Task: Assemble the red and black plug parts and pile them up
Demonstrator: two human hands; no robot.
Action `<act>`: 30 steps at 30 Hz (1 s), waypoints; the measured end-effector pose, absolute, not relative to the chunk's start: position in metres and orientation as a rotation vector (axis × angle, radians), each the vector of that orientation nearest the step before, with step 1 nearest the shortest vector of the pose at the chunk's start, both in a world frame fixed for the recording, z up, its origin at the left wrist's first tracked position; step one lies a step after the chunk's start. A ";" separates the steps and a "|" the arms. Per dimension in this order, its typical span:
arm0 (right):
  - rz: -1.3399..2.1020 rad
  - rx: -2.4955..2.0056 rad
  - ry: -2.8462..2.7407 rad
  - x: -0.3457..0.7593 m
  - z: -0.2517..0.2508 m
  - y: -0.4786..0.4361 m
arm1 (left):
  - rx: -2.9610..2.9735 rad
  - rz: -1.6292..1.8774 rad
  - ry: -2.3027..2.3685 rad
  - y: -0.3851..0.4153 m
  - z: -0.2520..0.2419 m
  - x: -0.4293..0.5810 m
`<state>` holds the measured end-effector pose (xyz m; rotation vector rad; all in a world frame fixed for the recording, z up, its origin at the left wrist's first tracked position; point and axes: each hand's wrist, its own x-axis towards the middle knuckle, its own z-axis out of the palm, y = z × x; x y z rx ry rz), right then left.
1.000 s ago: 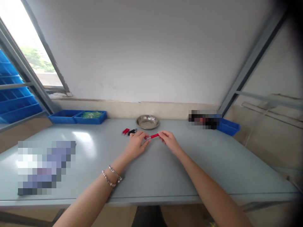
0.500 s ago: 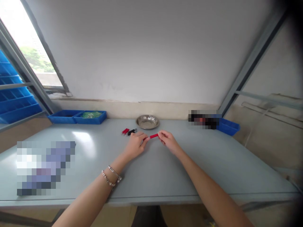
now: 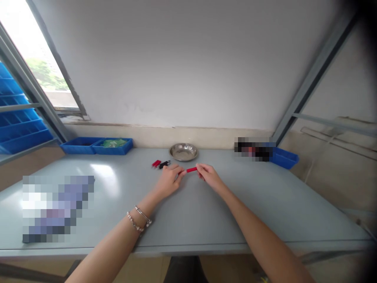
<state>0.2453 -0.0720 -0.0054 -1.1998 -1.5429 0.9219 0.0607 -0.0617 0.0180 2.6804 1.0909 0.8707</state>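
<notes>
Both my hands meet over the middle of the grey table (image 3: 188,220). My right hand (image 3: 209,177) pinches one end of a small red sleeve-like part (image 3: 191,169). My left hand (image 3: 169,180), bracelets on its wrist, is closed with its fingertips at the other end of that red part, where a thin metal piece was seen; what it grips is mostly hidden. Just left of my left hand lie a loose red part (image 3: 156,163) and a black part (image 3: 164,164) on the table.
A round steel dish (image 3: 183,151) stands behind the hands near the wall. Two blue bins (image 3: 96,145), one with green contents, sit at the back left. Another blue bin (image 3: 284,158) sits at the back right. Blurred patches cover things at front left and back right.
The hands have drawn slightly closer together. The bare metal bit between my left fingers and the red part is now covered.
</notes>
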 end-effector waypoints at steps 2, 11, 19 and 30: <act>0.912 -1.193 -1.554 0.246 -0.005 -0.072 | 2.676 0.859 1.085 -0.062 0.018 0.061; 0.962 -1.117 -1.520 0.245 -0.002 -0.072 | 2.686 0.866 1.106 -0.059 0.017 0.060; 0.895 -1.216 -1.517 0.245 -0.003 -0.073 | 2.690 0.850 1.103 -0.060 0.018 0.060; 0.923 -1.114 -1.498 0.245 0.004 -0.075 | 2.608 0.882 1.062 -0.060 0.020 0.061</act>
